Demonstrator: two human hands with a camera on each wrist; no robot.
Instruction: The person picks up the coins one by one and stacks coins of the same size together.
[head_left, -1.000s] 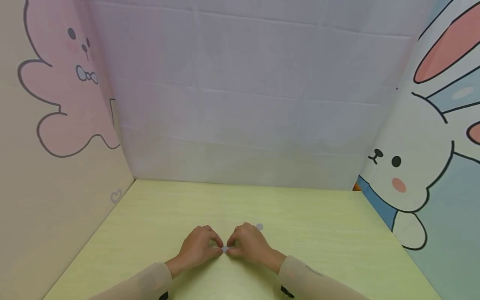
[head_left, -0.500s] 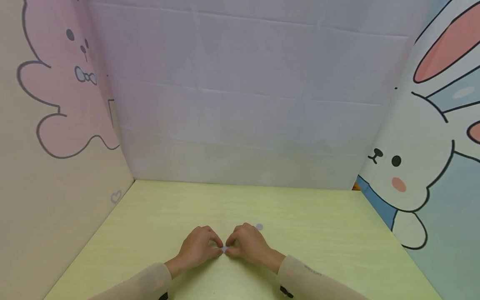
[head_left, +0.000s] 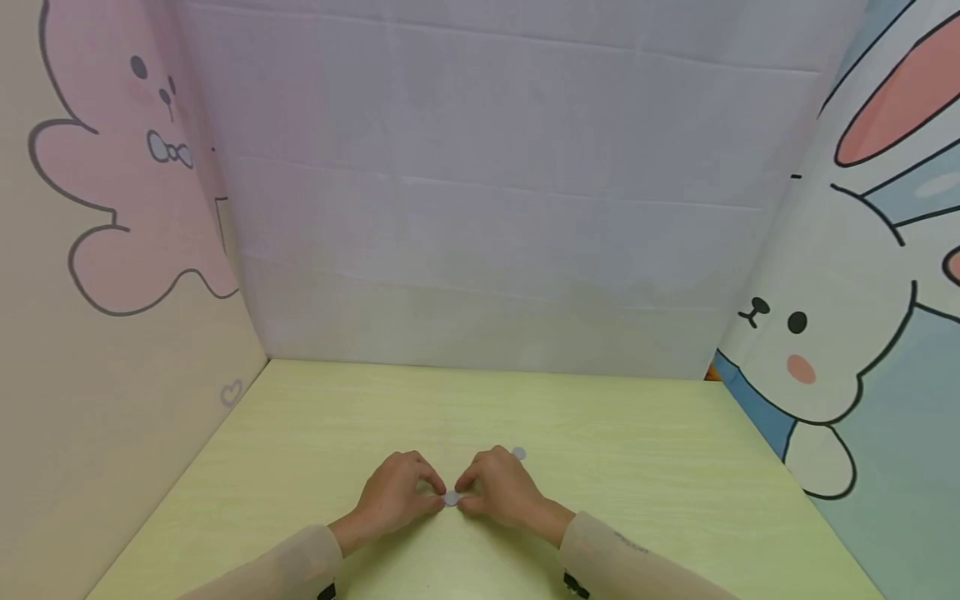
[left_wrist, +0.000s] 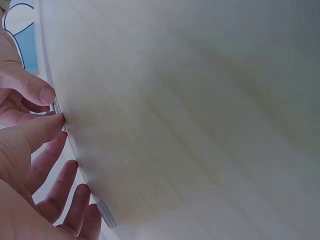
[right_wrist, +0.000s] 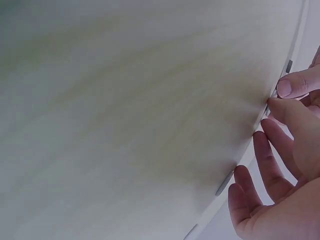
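From the head camera, a person in pale sleeves is working at the near middle of a yellow-green counter (head_left: 637, 467), at about 6 o'clock in the view. The left hand (head_left: 395, 498) and the right hand (head_left: 501, 493) are meeting fingertip to fingertip, each with thumb and forefinger curled in, pinching a small grey-white disc (head_left: 452, 498) between them just above or on the counter; which of the two cannot be told. A second small disc (head_left: 518, 453) is lying on the counter just beyond the right hand, at about 1 o'clock from it. Cartoon rabbit panels (head_left: 817, 350) are standing at 3 and 9 o'clock, and a plain white backdrop (head_left: 487, 208) at 12.

From the left wrist camera, the left hand (left_wrist: 35, 165) is showing thumb and forefinger tips closing together at 9 o'clock, the other fingers loosely curled below; the disc itself is barely showing there.

From the right wrist camera, the right hand (right_wrist: 285, 150) is showing thumb and forefinger tips pressed near each other at 3 o'clock, with a sliver of something grey between them.

The step in hand appears to be fine two-handed work on the tiny disc, perhaps peeling or parting it. The next move would seem to call for a steady pinch and a small, careful pull, since so little a piece could easily slip.
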